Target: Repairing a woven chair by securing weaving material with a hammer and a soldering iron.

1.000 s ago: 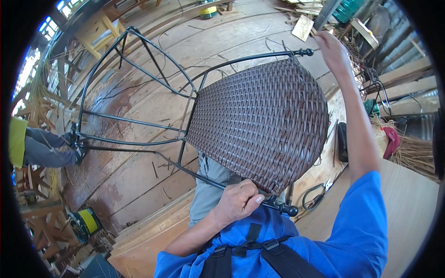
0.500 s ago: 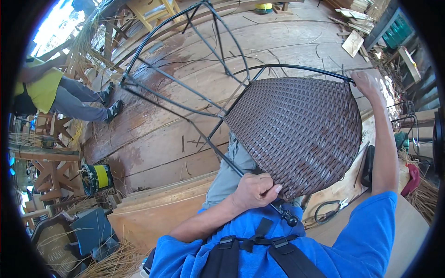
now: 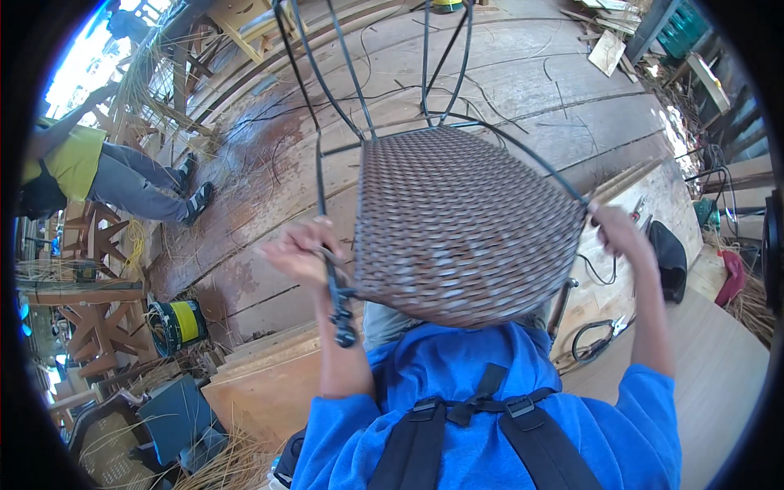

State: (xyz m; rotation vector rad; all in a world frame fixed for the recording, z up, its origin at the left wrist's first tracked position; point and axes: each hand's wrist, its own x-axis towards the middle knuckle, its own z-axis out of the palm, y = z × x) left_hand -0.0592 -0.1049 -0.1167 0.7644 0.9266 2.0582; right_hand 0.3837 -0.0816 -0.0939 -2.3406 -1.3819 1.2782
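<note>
At far left on the plank floor (image 3: 506, 90), another person in a yellow top (image 3: 69, 163) crouches. Nearer, the left hand (image 3: 300, 251) is wrapped around the black metal frame (image 3: 327, 237), beside the brown woven seat (image 3: 461, 224) held up over the wearer's lap. The right hand (image 3: 616, 233) grips the seat's right edge.

Chair frame (image 3: 322, 171): thin dark metal rod, smooth, slight sheen. Seat panel (image 3: 461, 229): woven brown wicker, ribbed, matt. Floor (image 3: 523, 90): bare wood planks, worn, rough, reddish stains. Shirt (image 3: 490, 425): blue cloth, soft, with black webbing straps (image 3: 482, 404) and plastic buckles.
</note>
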